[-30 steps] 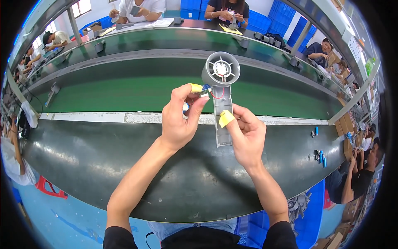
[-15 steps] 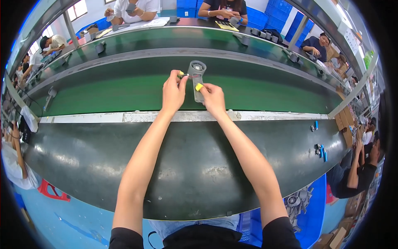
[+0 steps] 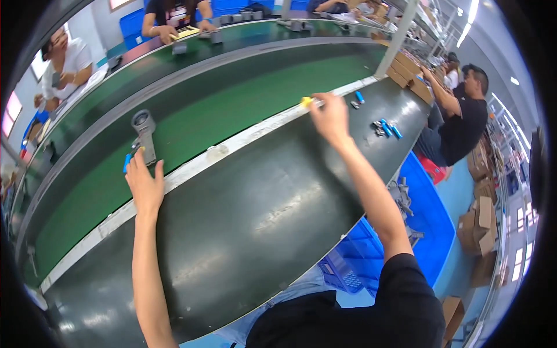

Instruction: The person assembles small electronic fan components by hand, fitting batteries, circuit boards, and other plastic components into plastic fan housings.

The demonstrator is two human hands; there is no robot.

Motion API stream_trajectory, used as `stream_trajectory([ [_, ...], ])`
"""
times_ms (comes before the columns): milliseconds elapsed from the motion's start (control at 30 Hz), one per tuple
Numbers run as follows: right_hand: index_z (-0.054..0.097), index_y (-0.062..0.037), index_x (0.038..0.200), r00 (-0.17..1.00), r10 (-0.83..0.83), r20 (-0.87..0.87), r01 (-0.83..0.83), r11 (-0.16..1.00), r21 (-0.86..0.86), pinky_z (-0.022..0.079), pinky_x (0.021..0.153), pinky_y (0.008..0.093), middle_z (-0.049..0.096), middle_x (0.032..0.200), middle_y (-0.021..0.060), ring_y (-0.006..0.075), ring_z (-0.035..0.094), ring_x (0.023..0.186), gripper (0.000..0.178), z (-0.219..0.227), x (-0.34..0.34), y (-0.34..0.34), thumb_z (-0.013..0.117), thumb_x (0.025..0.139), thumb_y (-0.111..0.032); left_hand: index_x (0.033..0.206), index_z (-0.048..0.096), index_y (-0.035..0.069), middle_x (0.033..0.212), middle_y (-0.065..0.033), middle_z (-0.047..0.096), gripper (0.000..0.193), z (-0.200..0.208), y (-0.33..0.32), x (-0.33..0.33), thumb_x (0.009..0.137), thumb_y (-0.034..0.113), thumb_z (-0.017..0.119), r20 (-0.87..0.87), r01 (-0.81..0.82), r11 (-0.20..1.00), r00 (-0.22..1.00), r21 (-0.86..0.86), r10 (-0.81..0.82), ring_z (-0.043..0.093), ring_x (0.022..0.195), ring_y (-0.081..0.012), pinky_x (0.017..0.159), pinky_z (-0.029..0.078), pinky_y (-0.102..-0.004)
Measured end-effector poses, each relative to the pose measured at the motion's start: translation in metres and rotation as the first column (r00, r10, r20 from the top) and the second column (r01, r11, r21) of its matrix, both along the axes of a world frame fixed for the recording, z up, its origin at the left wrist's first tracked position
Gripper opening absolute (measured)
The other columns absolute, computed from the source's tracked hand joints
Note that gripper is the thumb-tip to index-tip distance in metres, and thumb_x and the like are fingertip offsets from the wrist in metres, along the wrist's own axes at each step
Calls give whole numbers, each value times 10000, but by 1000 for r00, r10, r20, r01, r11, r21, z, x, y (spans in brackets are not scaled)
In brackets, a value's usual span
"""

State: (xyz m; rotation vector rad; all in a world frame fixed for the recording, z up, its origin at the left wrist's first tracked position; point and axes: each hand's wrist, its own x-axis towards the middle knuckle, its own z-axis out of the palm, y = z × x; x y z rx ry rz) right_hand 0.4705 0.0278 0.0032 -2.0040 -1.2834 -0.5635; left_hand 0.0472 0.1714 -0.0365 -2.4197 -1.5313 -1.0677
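- A factory line here: a dark worktable (image 3: 249, 214) curves beside a green conveyor belt (image 3: 232, 116), with other workers seated on the belt's far side and further along it.
- On the belt sits a grey plastic part (image 3: 144, 134), round-headed with a flat stem, lying just beyond the belt's white edge strip (image 3: 220, 152).
- The left hand (image 3: 145, 185) is stretched to the belt's near edge, fingers spread and loose, tips right by the stem of the grey part; a small blue piece (image 3: 126, 162) shows beside its fingertips, and whether they grip it I cannot tell.
- The right hand (image 3: 331, 119) reaches far along the same edge strip, fingers curled toward a small yellow piece (image 3: 306, 102); pinched or only touched, I cannot tell.
- Judgement: with both arms at full stretch, it pays to settle the fingertips squarely on each small piece before lifting, so nothing skids onto the belt.
- Loose blue pieces (image 3: 387, 129) lie on the table, just beyond the right hand.
- Containers: a blue crate (image 3: 429, 232) below the table's near edge holds grey plastic parts (image 3: 403, 197); cardboard boxes (image 3: 406, 78) stand further along the belt, contents hidden.
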Motion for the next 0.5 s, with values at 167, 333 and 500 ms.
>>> stream_trajectory([
  [167,534,-97,1330,633,-773,40,765,616,-184,266,1048,629,389,1439,256,404,334,1357,765,-17,161,-113,674,759,-588,1313,469,11,1222,-202,544,472,-5,0,14,907,199,620,14,22,999,1000,-25,-21,480,1180,-382,986,363,-476],
  [333,392,-130,1458,740,-639,-210,556,757,-343,191,1093,638,343,1473,270,398,267,1407,888,-51,196,-106,575,783,-679,1305,470,8,1218,-193,529,440,-8,1,13,931,203,593,-45,-21,997,999,73,24,485,1150,-371,983,357,-462],
  [500,528,-265,1367,930,-327,-164,261,908,-329,202,1081,644,381,1478,179,345,282,1407,720,-44,205,-48,634,753,-624,1277,482,6,1173,-190,532,418,-4,-4,4,922,192,600,-63,-57,984,996,168,68,493,1116,-364,952,374,-453],
])
